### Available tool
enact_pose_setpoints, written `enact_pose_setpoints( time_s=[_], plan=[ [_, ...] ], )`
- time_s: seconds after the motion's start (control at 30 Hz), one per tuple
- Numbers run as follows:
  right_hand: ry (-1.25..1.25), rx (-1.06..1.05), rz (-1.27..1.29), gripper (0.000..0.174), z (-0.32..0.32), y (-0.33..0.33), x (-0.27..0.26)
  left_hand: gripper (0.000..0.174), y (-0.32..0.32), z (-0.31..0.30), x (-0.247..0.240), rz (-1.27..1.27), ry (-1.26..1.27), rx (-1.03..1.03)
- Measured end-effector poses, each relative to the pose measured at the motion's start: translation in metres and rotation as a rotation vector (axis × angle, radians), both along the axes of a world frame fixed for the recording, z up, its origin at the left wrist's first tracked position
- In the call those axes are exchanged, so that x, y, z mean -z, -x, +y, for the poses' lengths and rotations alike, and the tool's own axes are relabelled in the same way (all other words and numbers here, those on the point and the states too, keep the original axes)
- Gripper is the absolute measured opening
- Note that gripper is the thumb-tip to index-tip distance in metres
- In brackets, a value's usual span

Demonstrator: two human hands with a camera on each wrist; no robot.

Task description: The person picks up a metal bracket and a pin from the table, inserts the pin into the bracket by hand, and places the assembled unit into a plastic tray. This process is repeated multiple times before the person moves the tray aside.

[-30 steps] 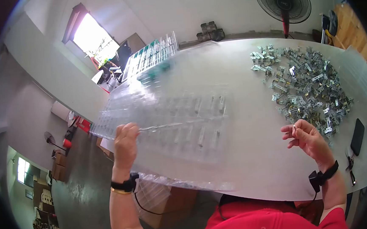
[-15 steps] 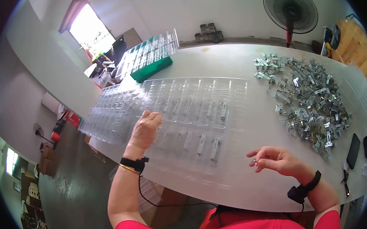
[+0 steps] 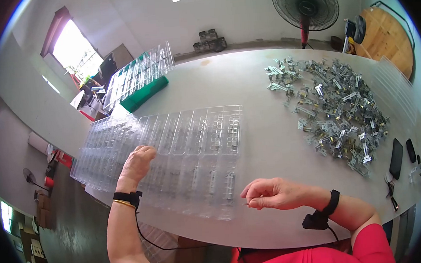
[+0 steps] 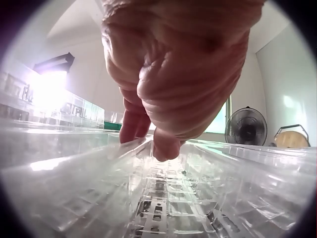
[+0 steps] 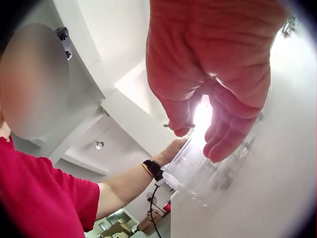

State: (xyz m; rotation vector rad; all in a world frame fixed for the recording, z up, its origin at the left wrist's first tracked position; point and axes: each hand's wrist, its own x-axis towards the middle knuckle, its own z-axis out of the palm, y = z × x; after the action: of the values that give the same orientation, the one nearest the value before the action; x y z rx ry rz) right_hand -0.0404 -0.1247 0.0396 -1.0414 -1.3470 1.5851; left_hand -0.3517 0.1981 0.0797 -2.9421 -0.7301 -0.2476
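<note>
Clear plastic trays (image 3: 194, 181) with long compartments lie overlapping on the table, metal parts visible in them. My left hand (image 3: 137, 165) grips a tray's ridge between thumb and fingers; in the left wrist view the left hand (image 4: 173, 74) is above compartments holding slotted metal pieces (image 4: 151, 213). Just right of the tray's front right corner is my right hand (image 3: 273, 194), pinching a small thin metal piece (image 5: 179, 126) between thumb and finger, its other fingers bent in the right wrist view. A heap of metal brackets (image 3: 340, 107) lies on the table's right side.
A green box (image 3: 144, 94) with clear trays on it stands at the back left. At the right are a phone (image 3: 396, 158), pliers (image 3: 391, 192) and a clear ribbed sheet (image 3: 395, 87). A fan (image 3: 305, 5) stands behind the table (image 3: 216, 77).
The blurred, moving tray now lies still on the table, under my left hand. My right hand has moved left from beside the bracket heap to the tray's corner, still pinching the small piece.
</note>
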Motion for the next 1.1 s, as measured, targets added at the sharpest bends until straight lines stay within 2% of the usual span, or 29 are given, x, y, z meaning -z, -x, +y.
enact_pose_setpoints(
  time_s=[0.03,0.1,0.23,0.33,0.4,0.43,0.5,0.57,0.6,0.63,0.67,0.7,0.77,0.83,0.93,1.1],
  plan=[
    [-0.004,-0.017,-0.013,0.015,0.001,0.001,0.0,0.013,-0.001,-0.001,0.0,0.0,0.002,0.002],
    [-0.007,-0.017,-0.011,0.017,0.002,0.004,0.001,0.023,0.0,-0.005,-0.003,-0.132,0.174,-0.053],
    [-0.008,-0.009,0.034,0.017,0.003,0.003,0.005,0.031,-0.002,-0.019,-0.02,-0.127,0.221,-0.064],
    [-0.001,-0.007,0.015,0.014,0.002,0.0,0.012,0.036,-0.001,-0.04,-0.036,-0.189,0.173,-0.147],
    [-0.044,0.006,-0.011,0.012,0.001,-0.003,0.013,0.041,0.007,-0.052,-0.04,-0.299,0.251,-0.328],
    [-0.086,0.021,-0.039,0.011,-0.001,-0.004,0.013,0.041,0.011,-0.061,-0.041,-0.292,0.251,-0.336],
    [-0.118,0.041,-0.069,0.01,-0.003,-0.006,0.01,0.044,0.018,-0.081,-0.041,-0.464,0.333,-0.561],
    [-0.138,0.068,-0.085,0.006,-0.003,-0.009,0.007,0.045,0.037,-0.096,-0.039,-0.49,0.285,-0.638],
    [-0.148,0.026,-0.067,0.006,-0.004,-0.011,0.008,0.048,0.048,-0.104,-0.037,-0.515,0.242,-0.695],
    [-0.13,0.064,-0.076,0.005,-0.005,-0.014,0.009,0.055,0.048,-0.107,-0.015,-0.615,0.198,-0.744],
    [-0.111,0.106,-0.088,0.004,-0.005,-0.016,0.008,0.055,0.052,-0.114,-0.008,-0.611,0.176,-0.78],
    [-0.118,0.073,-0.076,0.004,-0.006,-0.016,0.004,0.059,0.056,-0.121,-0.003,-0.665,0.189,-0.834],
    [0.018,0.149,-0.013,0.003,-0.007,-0.016,-0.005,0.064,0.07,-0.123,0.014,-0.725,0.188,-0.906],
    [0.0,0.122,-0.009,0.003,-0.006,-0.012,-0.008,0.068,0.081,-0.119,0.032,-0.93,0.429,-0.952],
    [-0.06,0.111,-0.04,0.004,-0.004,-0.006,-0.008,0.07,0.072,-0.128,0.033,-0.874,0.334,-0.977],
    [-0.091,0.124,-0.062,0.005,-0.005,-0.002,-0.008,0.065,0.082,-0.128,0.034,-1.041,0.405,-0.989]
  ],
)
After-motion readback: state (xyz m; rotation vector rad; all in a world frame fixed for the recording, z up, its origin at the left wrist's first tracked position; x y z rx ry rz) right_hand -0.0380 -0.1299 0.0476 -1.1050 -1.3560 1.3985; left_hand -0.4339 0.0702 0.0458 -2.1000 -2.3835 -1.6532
